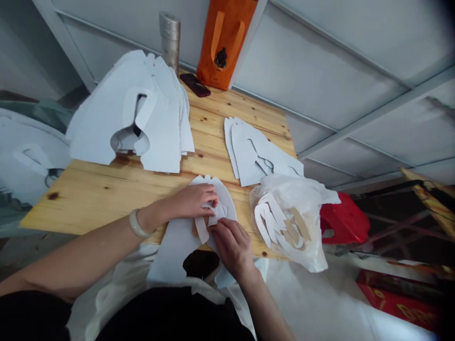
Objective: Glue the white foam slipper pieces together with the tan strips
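A white die-cut cardboard piece [174, 251] with a rounded top and a dark opening near its lower edge lies at the table's front edge, partly overhanging. My left hand [199, 200], a pale bangle on its wrist, rests on its upper part with fingers curled on the white cardboard. From the lower right, my right hand [232, 241] pinches the same piece near its middle, its fingertips close to the left ones. Between the hands, a narrow white strip [202, 230] sticks up, and some brown backing shows beside it. My fingers partly hide the cut lines.
On the wooden table [95, 201] stands a thick stack of similar white cutouts [95, 113], with a smaller stack [256, 147] at right. A plastic bag [313, 237] holds scraps. A phone [195, 85], a metal flask [170, 42] and an orange bag [209, 71] are at the back.
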Tool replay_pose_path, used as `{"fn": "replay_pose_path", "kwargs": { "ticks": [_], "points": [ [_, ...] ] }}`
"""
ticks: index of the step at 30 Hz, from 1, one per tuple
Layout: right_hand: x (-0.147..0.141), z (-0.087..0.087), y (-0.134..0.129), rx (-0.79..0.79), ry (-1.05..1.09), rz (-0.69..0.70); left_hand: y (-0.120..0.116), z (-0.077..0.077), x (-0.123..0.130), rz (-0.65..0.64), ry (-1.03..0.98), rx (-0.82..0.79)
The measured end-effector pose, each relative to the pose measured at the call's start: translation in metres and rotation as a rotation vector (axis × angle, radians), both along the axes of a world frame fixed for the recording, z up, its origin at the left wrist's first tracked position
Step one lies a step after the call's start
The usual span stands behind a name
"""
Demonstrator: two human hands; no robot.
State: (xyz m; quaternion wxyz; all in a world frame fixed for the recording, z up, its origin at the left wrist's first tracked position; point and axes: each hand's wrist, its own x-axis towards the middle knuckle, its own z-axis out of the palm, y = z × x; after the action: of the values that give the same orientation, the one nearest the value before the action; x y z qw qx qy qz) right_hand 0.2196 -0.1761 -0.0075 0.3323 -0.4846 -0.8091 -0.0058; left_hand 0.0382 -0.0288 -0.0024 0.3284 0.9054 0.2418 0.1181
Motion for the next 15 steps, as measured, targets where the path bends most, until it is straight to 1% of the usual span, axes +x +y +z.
{"fn": "replay_pose_path", "kwargs": {
  "ticks": [6, 9, 15],
  "points": [
    [0.0003, 0.0037, -0.0007, 0.062, -0.088, 0.033, 0.0004, 0.0002, -0.0006, -0.002, 0.002, -0.008],
    [0.0015, 0.0028, 0.001, 0.077, -0.121, 0.02, 0.0009, -0.0019, -0.0008, 0.002, -0.002, -0.004],
    [0.0019, -0.0037, -0.0049, 0.068, -0.053, 0.035, 0.0011, -0.0048, -0.0011, -0.006, -0.043, 0.025]
  ]
}}
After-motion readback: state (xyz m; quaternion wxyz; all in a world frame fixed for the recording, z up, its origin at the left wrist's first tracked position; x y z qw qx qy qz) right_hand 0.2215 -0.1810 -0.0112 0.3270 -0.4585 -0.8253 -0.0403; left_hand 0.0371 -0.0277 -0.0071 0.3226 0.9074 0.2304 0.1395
